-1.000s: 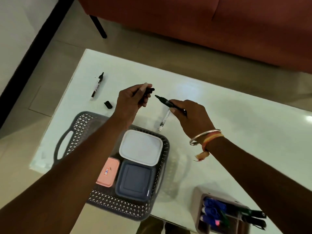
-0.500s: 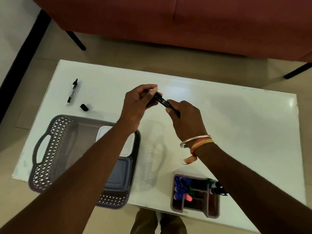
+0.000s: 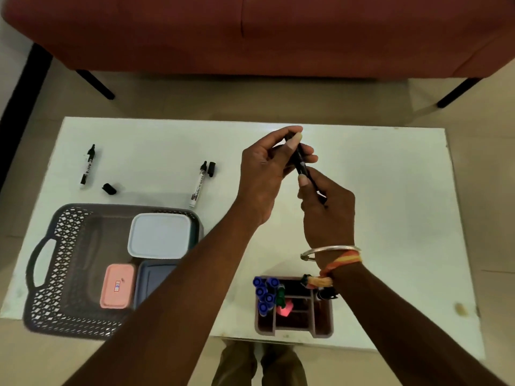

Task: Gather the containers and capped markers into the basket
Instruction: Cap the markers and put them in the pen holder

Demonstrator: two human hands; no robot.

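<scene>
White table [image 3: 395, 190], left hand [image 3: 264, 179], right hand [image 3: 327, 215] both gripping black marker [image 3: 301, 163]

A rust-red upholstered sofa [image 3: 250, 34] on slanted black legs [image 3: 96, 84] stands on the beige floor tiles [image 3: 250, 98] behind a white rectangular table [image 3: 390, 218] (black skirting strip [image 3: 25, 93] at left).

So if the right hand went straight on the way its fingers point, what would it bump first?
Probably the left hand, which grips the far end of the same thin black marker that the right hand holds. Depth is unclear, though.
</scene>
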